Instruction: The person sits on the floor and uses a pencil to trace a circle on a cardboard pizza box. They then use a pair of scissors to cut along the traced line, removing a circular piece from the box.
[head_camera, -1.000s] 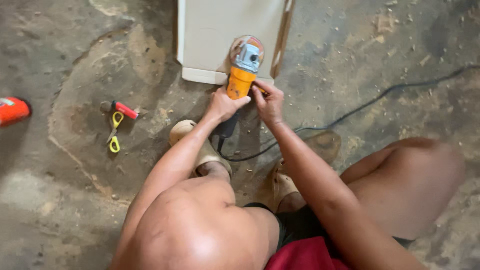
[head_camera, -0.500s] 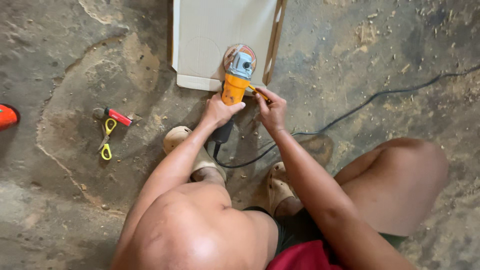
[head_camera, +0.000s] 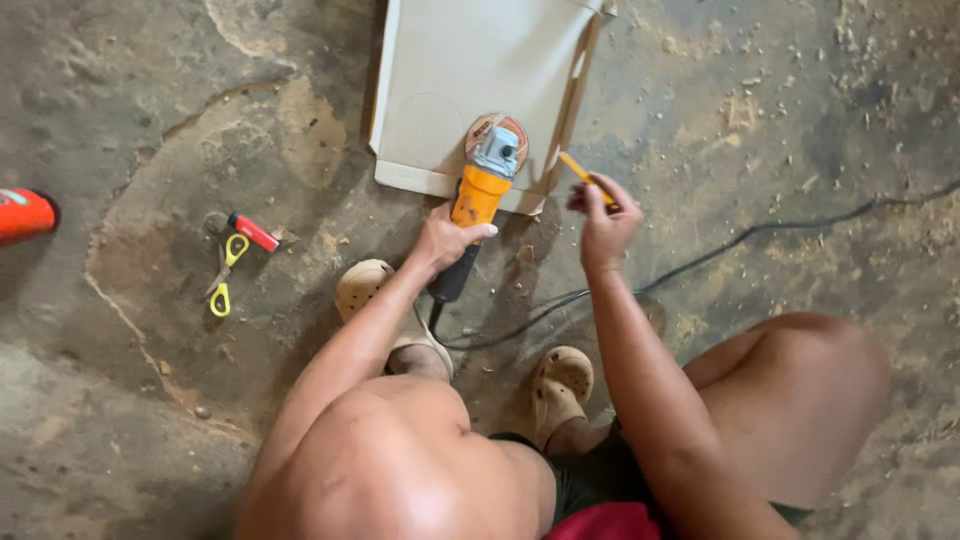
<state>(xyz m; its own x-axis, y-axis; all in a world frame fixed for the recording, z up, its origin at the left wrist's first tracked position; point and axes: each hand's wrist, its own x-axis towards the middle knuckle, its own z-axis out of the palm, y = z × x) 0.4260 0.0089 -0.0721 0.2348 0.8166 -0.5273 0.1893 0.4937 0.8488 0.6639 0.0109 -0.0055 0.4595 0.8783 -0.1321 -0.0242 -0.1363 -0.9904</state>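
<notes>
Grinder (head_camera: 478, 190) sits clamped in left grip (head_camera: 447, 240); right grip (head_camera: 603, 222) pinches pencil (head_camera: 585, 176) beside it.

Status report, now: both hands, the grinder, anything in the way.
Left hand gripping orange angle grinder, disc on pale board. Right hand off the tool, holding yellow pencil. Black cord trails across floor beside the feet.

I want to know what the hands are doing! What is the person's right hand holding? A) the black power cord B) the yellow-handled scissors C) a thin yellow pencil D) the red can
C: the right hand pinches a thin yellow pencil near the pale flat board, while the left hand grips the orange angle grinder.
</notes>
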